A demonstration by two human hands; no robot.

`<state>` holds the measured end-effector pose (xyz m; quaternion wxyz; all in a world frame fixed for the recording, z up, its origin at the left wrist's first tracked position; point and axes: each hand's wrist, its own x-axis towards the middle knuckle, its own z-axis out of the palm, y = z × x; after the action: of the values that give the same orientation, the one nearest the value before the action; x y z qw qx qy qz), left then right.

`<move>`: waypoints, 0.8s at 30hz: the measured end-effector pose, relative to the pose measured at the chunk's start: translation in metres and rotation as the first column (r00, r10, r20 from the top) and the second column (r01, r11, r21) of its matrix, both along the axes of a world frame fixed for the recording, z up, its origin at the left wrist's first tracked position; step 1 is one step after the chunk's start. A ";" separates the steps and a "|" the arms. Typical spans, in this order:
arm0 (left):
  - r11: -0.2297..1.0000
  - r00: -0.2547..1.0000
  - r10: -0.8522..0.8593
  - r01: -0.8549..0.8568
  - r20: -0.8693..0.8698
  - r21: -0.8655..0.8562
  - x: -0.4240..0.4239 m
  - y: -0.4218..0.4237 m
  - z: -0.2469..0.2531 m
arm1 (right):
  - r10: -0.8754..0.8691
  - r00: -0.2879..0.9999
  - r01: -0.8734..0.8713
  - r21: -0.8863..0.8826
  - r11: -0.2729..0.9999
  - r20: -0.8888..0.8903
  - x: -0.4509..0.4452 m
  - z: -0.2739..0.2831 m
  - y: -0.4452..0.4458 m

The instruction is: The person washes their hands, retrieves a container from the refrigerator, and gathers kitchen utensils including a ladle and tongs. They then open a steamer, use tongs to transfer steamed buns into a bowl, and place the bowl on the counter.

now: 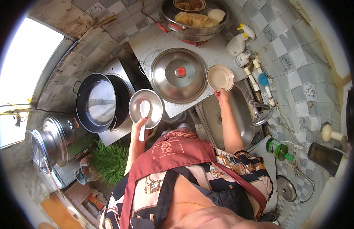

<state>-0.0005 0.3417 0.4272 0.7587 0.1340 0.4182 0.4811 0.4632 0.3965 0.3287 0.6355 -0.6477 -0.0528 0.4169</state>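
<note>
My left hand (140,126) grips a stainless steel bowl (155,107) together with a white soup spoon (145,108), the thumb pressing the spoon's handle against the bowl. The spoon's head lies over the inside of the bowl. In my right hand (222,97) is a small beige bowl (219,77), held by its near rim above the sink's far end. No food shows inside either bowl. Between and beyond my hands, a large steel lid (165,83) with a red knob rests on the metal counter (177,107).
Left of me, a deep black pot (81,106) sits tilted on a stove. A steel pan (201,35) with food stands at the back. The sink (207,114) and its faucet (262,114) are right. Spray bottle (237,44) by the wall; green grass-like plants (111,163) below left.
</note>
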 end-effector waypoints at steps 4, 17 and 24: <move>0.998 0.997 -0.027 0.031 0.070 -0.046 0.014 0.018 0.001 | 0.170 0.982 -0.164 0.072 0.984 -0.082 0.000 -0.004 -0.023; 0.991 0.996 -0.087 0.087 -0.011 0.106 0.012 0.064 -0.013 | 0.122 0.062 -0.257 -0.102 0.961 0.991 -0.072 0.200 0.050; 0.995 0.996 -0.006 0.014 -0.085 0.097 -0.002 0.062 -0.018 | 0.076 -0.227 -0.395 -0.164 0.904 0.971 -0.062 0.276 0.208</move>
<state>-0.0022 0.4036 0.4092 0.7354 0.1934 0.4252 0.4909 0.4010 0.6041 0.6051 0.3370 -0.6364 -0.6834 -0.1197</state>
